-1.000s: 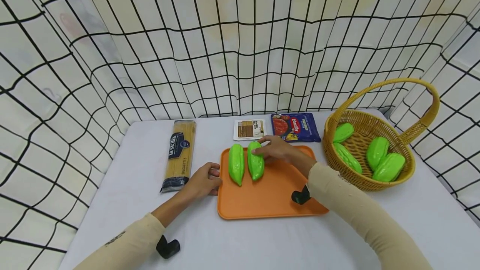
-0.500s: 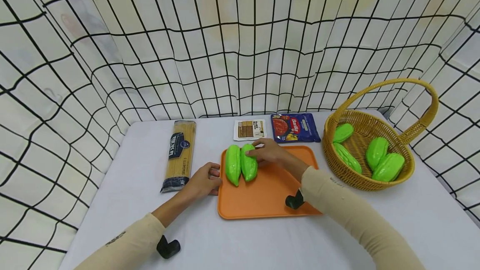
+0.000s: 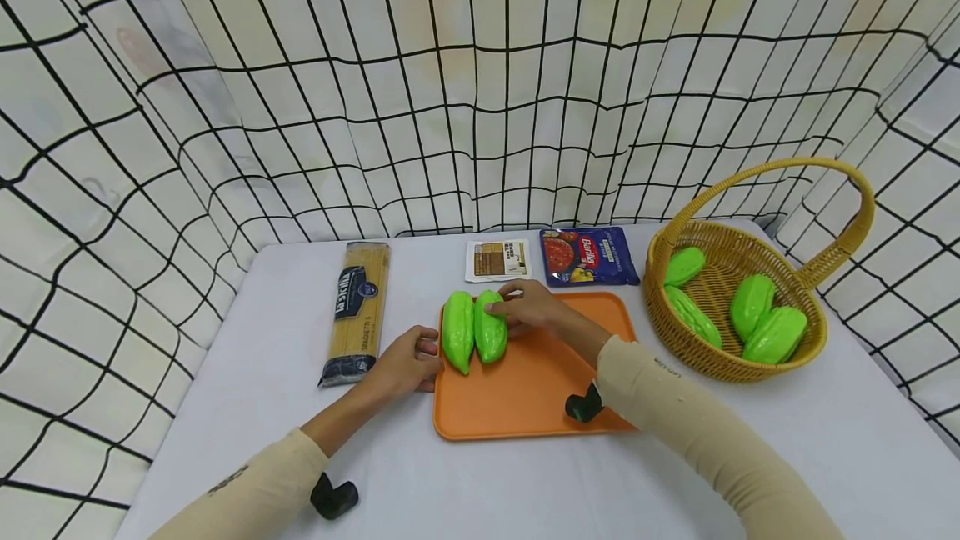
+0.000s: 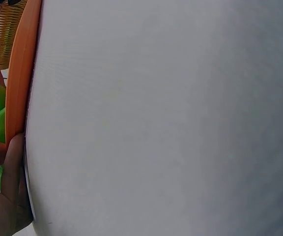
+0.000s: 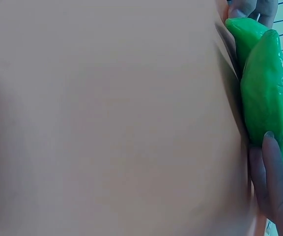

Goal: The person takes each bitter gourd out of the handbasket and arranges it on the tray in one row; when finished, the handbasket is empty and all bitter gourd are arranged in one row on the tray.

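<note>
Two glossy green toy vegetables, ridged and tapering to a point, lie side by side at the left of an orange tray (image 3: 540,390). My right hand (image 3: 534,305) grips the right vegetable (image 3: 491,338) near its far end. In the right wrist view, the thumb (image 5: 274,164) presses on that vegetable's glossy side. The left vegetable (image 3: 457,336) lies right against it, along the tray's left rim. My left hand (image 3: 408,363) pinches this rim, and the left wrist view has its fingers (image 4: 13,167) on both sides of the orange edge (image 4: 21,69).
A wicker basket (image 3: 738,369) with several more green vegetables stands at the right, its tall handle raised. Behind the tray lie a blue Barilla pouch (image 3: 589,257) and a small white-and-brown packet (image 3: 498,260). A spaghetti pack (image 3: 356,311) lies left. Black netting surrounds the table's back and sides.
My right hand has slid the right vegetable leftward against the other one, which has shifted left toward the tray's rim. The left hand has stayed at the rim.
</note>
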Tool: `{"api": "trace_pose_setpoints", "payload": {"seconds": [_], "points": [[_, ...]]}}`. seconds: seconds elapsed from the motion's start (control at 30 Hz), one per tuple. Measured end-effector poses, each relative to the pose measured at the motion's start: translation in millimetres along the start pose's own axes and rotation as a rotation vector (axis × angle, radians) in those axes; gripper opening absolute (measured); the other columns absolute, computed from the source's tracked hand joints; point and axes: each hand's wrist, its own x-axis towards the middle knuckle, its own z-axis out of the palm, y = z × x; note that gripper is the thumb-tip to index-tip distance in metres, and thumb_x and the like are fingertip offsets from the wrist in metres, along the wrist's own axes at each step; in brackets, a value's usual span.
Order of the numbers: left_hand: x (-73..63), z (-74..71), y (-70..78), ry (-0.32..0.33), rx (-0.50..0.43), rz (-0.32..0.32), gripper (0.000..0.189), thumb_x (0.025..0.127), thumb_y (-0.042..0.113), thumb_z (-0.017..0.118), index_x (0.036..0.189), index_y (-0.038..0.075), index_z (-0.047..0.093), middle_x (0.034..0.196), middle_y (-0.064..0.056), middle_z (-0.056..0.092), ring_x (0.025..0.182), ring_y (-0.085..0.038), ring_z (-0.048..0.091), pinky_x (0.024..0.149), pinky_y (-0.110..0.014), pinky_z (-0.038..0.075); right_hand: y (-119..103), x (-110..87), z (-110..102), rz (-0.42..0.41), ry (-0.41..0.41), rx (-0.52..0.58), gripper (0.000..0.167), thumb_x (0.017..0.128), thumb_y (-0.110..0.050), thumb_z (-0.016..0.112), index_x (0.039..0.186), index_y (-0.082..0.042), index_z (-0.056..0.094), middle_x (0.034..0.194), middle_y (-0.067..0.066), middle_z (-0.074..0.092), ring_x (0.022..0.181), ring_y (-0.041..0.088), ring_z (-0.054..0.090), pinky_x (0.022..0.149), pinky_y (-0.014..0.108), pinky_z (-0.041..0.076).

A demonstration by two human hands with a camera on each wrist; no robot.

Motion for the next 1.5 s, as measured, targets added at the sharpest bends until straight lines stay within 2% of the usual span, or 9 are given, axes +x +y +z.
{"api": "trace_pose_setpoints", "payload": {"seconds": [0.27, 0.6, 0.8, 0.97, 1.1, 1.3, 1.5], "points": [[-0.9, -0.3, -0.3, 0.0, 0.002, -0.003, 0.054, 0.093, 0.004, 0.061, 0.144, 0.001, 0.044, 0.122, -0.016, 0.054, 0.102, -0.023, 0.063, 0.07, -0.031, 0.064, 1, -2.0, 0, -0.016, -0.018, 0.009, 0.053, 0.092, -0.024, 0.073, 0.136, -0.001, 0.053, 0.127, 0.02, 0.06, 0.082, 0.018, 0.071, 0.076, 0.035, 0.065], [-1.2, 0.5, 0.8, 0.001, 0.001, -0.001, 0.054, 0.093, 0.005, 0.062, 0.144, 0.001, 0.044, 0.122, -0.016, 0.054, 0.102, -0.023, 0.064, 0.07, -0.031, 0.064, 1, -3.9, -2, -0.03, -0.021, 0.01, 0.058, 0.091, -0.025, 0.074, 0.139, -0.002, 0.051, 0.131, 0.023, 0.059, 0.082, 0.02, 0.072, 0.076, 0.037, 0.065], [-1.0, 0.3, -0.2, -0.005, -0.003, -0.001, 0.053, 0.093, 0.005, 0.061, 0.143, 0.001, 0.044, 0.122, -0.016, 0.054, 0.103, -0.023, 0.064, 0.07, -0.031, 0.064, 0, -6.3, -7, -0.037, -0.03, -0.005, 0.064, 0.09, -0.027, 0.076, 0.142, -0.002, 0.048, 0.136, 0.025, 0.056, 0.09, 0.024, 0.072, 0.082, 0.039, 0.064], [-0.4, -0.6, -0.8, -0.001, 0.012, 0.003, 0.053, 0.093, 0.006, 0.062, 0.143, 0.001, 0.045, 0.122, -0.016, 0.055, 0.103, -0.023, 0.064, 0.07, -0.031, 0.064, 0, -9.3, -15, -0.056, -0.006, -0.074, 0.068, 0.088, -0.034, 0.077, 0.142, -0.004, 0.049, 0.131, 0.022, 0.059, 0.091, 0.026, 0.071, 0.079, 0.037, 0.064], [-1.3, -1.1, 0.4, 0.002, 0.024, 0.008, 0.052, 0.093, 0.007, 0.062, 0.142, 0.002, 0.046, 0.122, -0.016, 0.055, 0.103, -0.023, 0.064, 0.071, -0.031, 0.064, -3, -15.7, -24, -0.066, -0.004, -0.082, 0.069, 0.088, -0.034, 0.077, 0.143, -0.005, 0.048, 0.127, 0.021, 0.061, 0.095, 0.029, 0.072, 0.078, 0.04, 0.064], [-2.3, -0.3, 1.0, 0.001, 0.011, -0.001, 0.053, 0.093, 0.006, 0.062, 0.143, 0.001, 0.046, 0.122, -0.016, 0.055, 0.102, -0.023, 0.063, 0.07, -0.031, 0.064, -10, -34.4, -41, -0.093, -0.017, -0.131, 0.067, 0.09, -0.033, 0.074, 0.145, -0.006, 0.047, 0.131, 0.02, 0.058, 0.109, 0.035, 0.068, 0.085, 0.046, 0.063], [-2.5, -0.4, 1.2, 0.005, 0.013, 0.002, 0.053, 0.093, 0.006, 0.062, 0.143, 0.001, 0.046, 0.121, -0.016, 0.055, 0.101, -0.024, 0.063, 0.07, -0.031, 0.064, -12, -50.1, -62, -0.139, -0.033, -0.172, 0.069, 0.088, -0.037, 0.077, 0.144, -0.008, 0.048, 0.126, 0.016, 0.062, 0.114, 0.039, 0.066, 0.088, 0.048, 0.062]]}}
